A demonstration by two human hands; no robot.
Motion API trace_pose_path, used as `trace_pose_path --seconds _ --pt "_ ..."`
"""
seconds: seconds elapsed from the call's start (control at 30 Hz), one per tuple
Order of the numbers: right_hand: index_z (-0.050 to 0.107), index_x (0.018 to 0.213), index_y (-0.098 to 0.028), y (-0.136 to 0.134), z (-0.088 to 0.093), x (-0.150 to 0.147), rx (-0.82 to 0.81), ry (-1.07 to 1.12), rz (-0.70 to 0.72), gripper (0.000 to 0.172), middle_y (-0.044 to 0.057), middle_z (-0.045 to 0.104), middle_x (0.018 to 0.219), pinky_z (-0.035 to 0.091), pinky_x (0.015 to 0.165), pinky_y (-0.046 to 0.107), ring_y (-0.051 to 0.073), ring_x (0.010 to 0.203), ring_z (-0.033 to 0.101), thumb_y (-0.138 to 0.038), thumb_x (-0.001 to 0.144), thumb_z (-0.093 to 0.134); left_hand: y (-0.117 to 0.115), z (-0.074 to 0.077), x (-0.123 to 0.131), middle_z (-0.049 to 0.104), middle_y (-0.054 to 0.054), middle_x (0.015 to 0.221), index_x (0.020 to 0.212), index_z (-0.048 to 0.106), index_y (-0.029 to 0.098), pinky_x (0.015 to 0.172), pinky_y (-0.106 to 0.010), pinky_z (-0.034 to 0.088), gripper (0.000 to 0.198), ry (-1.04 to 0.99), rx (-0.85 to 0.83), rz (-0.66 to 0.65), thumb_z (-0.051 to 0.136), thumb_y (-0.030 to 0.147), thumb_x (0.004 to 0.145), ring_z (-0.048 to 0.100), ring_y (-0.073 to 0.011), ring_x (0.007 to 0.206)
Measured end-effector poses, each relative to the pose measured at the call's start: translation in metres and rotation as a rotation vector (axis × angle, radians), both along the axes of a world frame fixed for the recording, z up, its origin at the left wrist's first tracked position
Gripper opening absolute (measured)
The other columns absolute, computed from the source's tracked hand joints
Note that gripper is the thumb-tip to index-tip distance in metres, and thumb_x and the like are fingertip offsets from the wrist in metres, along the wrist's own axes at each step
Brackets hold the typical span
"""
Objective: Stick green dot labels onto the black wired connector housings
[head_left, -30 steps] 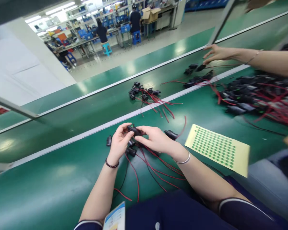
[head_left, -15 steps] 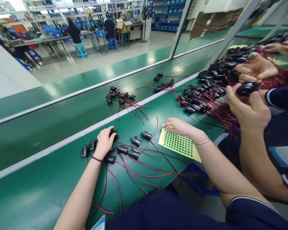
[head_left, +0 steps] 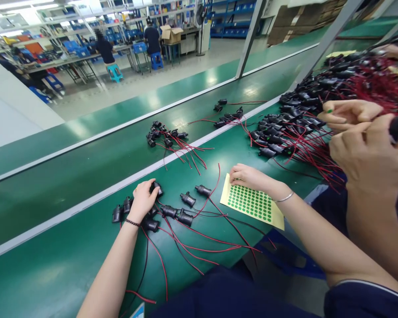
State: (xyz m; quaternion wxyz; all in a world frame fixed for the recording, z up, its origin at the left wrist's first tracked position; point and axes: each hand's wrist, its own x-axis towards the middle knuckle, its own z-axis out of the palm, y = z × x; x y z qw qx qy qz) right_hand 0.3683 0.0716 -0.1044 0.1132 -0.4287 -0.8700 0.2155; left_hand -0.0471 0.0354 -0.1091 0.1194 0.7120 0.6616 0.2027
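Observation:
My left hand [head_left: 142, 199] is closed round a black cylindrical socket with wires [head_left: 158, 189], its fingers curled over the top. Several similar black sockets [head_left: 185, 217] lie on the green bench beside and below that hand, with thin red and black wires trailing to the right. My right hand [head_left: 247, 176] rests at the upper left part of a pale yellow sheet of green dot stickers [head_left: 252, 205]. Its thumb and fingers are pinched together against the sheet; whatever is between the fingertips is too small to make out.
A co-worker's hands [head_left: 368, 137] are close on the right, one with a green dot on a finger, beside a large pile of wired black sockets [head_left: 278, 128]. A small cluster of sockets [head_left: 162, 134] lies past the pale rail [head_left: 86, 201]. A metal post [head_left: 250, 39] rises behind.
My right hand's fingertips have drawn closer together at the sheet. The left hand stays on its socket, tilted slightly. The co-worker's hands have come nearer, moving a black part rightward.

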Motion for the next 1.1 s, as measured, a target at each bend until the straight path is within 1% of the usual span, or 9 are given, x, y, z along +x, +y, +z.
trace_pose_path --seconds 0.2,0.3,0.37,0.57,0.67,0.77,0.97,1.03,1.1 --pt "0.064 0.078 -0.020 -0.010 -0.002 0.004 -0.043 0.050 -0.090 0.030 0.008 0.069 0.082 0.051 0.069 0.035 0.021 0.074 0.064 -0.042 0.090 0.047 -0.017 0.008 -0.001 0.067 -0.011 0.116 0.118 0.061 0.023 0.101 -0.050 0.044 0.034 -0.083 0.121 0.006 0.053 0.037 0.089 0.057 -0.0295 0.118" --pt "0.060 0.083 -0.020 -0.005 0.008 -0.001 -0.097 0.104 -0.144 0.031 0.007 0.070 0.081 0.052 0.063 0.031 0.019 0.070 0.065 -0.044 0.092 0.043 -0.025 0.021 -0.002 0.065 -0.010 0.118 0.119 0.060 0.024 0.103 -0.050 0.043 0.034 -0.127 0.185 0.010 0.054 0.038 0.089 0.056 -0.0288 0.119" --pt "0.059 0.085 -0.019 0.005 0.015 -0.015 -0.115 0.159 -0.198 0.029 0.008 0.071 0.086 0.053 0.066 0.031 0.019 0.075 0.067 -0.043 0.092 0.044 -0.029 0.033 -0.002 0.065 -0.010 0.119 0.120 0.060 0.024 0.104 -0.049 0.042 0.034 -0.159 0.232 0.009 0.054 0.037 0.089 0.056 -0.0280 0.120" --pt "0.061 0.091 -0.019 0.071 0.024 -0.117 -0.037 0.174 -0.269 0.012 0.007 0.071 0.085 0.053 0.077 0.033 0.020 0.081 0.066 -0.027 0.091 0.054 -0.048 0.062 0.002 0.063 -0.010 0.121 0.119 0.059 0.023 0.104 -0.046 0.044 0.032 -0.275 0.374 0.014 0.054 0.036 0.090 0.057 -0.0254 0.118" --pt "0.060 0.111 -0.016 0.108 0.025 -0.175 -0.014 0.181 -0.310 0.022 0.008 0.069 0.101 0.053 0.083 0.035 0.019 0.091 0.066 -0.027 0.093 0.057 -0.060 0.069 -0.001 0.062 -0.010 0.124 0.119 0.059 0.025 0.105 -0.045 0.043 0.032 -0.294 0.379 0.020 0.055 0.036 0.089 0.057 -0.0255 0.120" --pt "0.057 0.123 -0.016 0.131 0.030 -0.215 -0.006 0.190 -0.355 0.034 0.009 0.061 0.121 0.055 0.086 0.042 0.021 0.102 0.063 -0.034 0.094 0.059 -0.069 0.075 -0.010 0.062 -0.010 0.124 0.118 0.060 0.026 0.105 -0.045 0.044 0.032 -0.323 0.393 0.059 0.057 0.036 0.088 0.057 -0.0264 0.121" --pt "0.058 0.123 -0.018 0.142 0.053 -0.236 0.011 0.342 -0.368 0.033 0.009 0.059 0.125 0.054 0.088 0.043 0.022 0.105 0.062 -0.034 0.094 0.058 -0.063 0.071 -0.012 0.066 -0.009 0.119 0.109 0.066 0.025 0.104 -0.045 0.043 0.027 -0.572 0.372 0.134 0.063 0.033 0.084 0.059 -0.0263 0.116" --pt "0.056 0.123 -0.016 0.140 0.063 -0.235 0.014 0.426 -0.349 0.034 0.009 0.061 0.120 0.055 0.085 0.042 0.021 0.100 0.064 -0.033 0.094 0.058 -0.058 0.063 -0.001 0.068 -0.009 0.112 0.105 0.067 0.023 0.100 -0.043 0.045 0.026 -0.773 0.273 0.143 0.066 0.033 0.081 0.061 -0.0246 0.109" --pt "0.051 0.126 -0.013 0.133 0.072 -0.236 0.002 0.513 -0.316 0.038 0.008 0.067 0.104 0.057 0.076 0.036 0.018 0.085 0.066 -0.032 0.093 0.057 -0.054 0.054 0.014 0.069 -0.010 0.105 0.105 0.067 0.020 0.091 -0.038 0.049 0.031 -1.054 0.111 0.111 0.069 0.037 0.079 0.064 -0.0215 0.099"
